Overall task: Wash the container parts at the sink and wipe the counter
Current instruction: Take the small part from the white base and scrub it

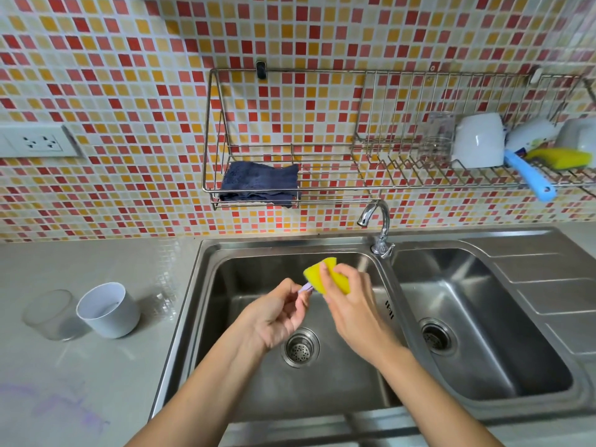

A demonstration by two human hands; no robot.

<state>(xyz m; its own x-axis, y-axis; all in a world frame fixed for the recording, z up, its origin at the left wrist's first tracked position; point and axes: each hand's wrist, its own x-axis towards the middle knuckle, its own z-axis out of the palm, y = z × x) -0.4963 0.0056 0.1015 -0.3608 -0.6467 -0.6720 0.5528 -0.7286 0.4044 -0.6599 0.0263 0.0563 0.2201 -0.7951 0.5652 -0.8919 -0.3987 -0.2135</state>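
Your right hand [346, 290] is clamped round a yellow sponge [329, 273] at frame centre, folding it over the tip of a small lilac part [305, 288] that your left hand [277, 314] pinches by its near end above the left basin [225, 285]. That part looks light, stiff and likely slick when soapy, so pinch it firmly, low down. At the left, on the counter [80, 382], a white cup [108, 309] and a clear glass [51, 314] wait; grip the possibly fragile glass round its wall.
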